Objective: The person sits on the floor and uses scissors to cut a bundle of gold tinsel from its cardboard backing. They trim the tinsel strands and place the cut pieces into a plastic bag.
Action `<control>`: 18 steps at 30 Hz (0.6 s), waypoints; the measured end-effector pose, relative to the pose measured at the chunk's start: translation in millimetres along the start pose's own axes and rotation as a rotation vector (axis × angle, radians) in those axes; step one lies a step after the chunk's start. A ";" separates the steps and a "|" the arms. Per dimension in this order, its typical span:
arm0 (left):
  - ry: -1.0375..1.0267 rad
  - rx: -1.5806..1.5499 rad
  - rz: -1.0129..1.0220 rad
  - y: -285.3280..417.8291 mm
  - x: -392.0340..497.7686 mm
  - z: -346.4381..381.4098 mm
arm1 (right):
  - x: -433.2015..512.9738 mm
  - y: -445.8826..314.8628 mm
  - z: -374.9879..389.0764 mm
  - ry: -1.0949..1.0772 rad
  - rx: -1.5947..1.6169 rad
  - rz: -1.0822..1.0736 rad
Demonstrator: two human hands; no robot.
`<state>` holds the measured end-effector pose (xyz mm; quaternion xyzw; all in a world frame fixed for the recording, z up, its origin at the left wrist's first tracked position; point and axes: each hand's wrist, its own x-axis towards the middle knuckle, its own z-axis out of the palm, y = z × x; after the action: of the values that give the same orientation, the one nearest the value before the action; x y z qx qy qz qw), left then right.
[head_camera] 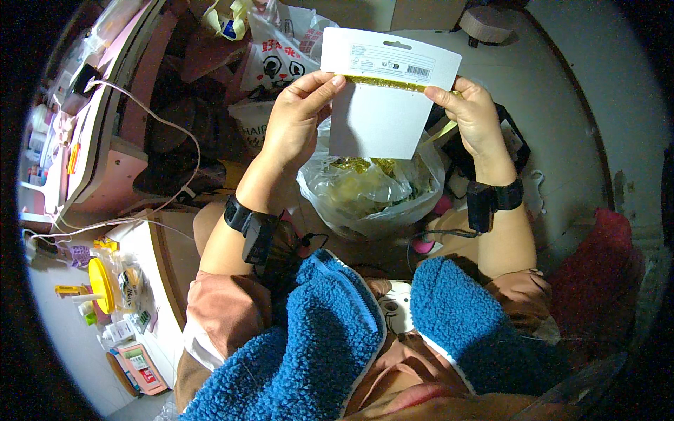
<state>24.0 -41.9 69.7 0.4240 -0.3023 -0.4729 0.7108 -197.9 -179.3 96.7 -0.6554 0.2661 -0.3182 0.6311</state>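
Both of my hands hold up a white cardboard hang card (376, 123) with a slot at its top and small print and a barcode on the upper part. Across the card runs a glittery gold ribbon band (384, 84). My left hand (300, 110) pinches the card's left edge at the band, thumb on the near face. At the right edge, my right hand (471, 113) pinches the card the same way. A thin yellowish strip (441, 132) hangs by the right hand. Below the card, an open clear plastic bag (368, 210) contains shiny gold material (350, 166).
To the left stands a pink-sided desk (124, 171) with a white cable (176, 123) looping off it. A white table (142, 358) at lower left carries a yellow round object (101, 286) and small packages. Printed plastic bags (284, 58) stand beyond. Red fabric (595, 268) lies at right.
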 end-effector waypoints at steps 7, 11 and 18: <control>0.041 0.136 0.134 -1.2 -2.9 4.9 | 1.4 14.0 3.8 -0.037 0.104 -0.061; 0.113 0.030 0.119 -2.8 -0.4 6.7 | 3.8 21.2 4.8 -0.045 0.063 -0.116; 0.116 0.030 0.076 -4.0 -0.6 0.7 | 4.5 26.4 4.2 -0.036 0.052 -0.116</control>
<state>21.5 -42.3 66.5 0.4494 -0.2835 -0.4157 0.7381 -190.4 -181.6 70.8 -0.6587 0.2079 -0.3492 0.6332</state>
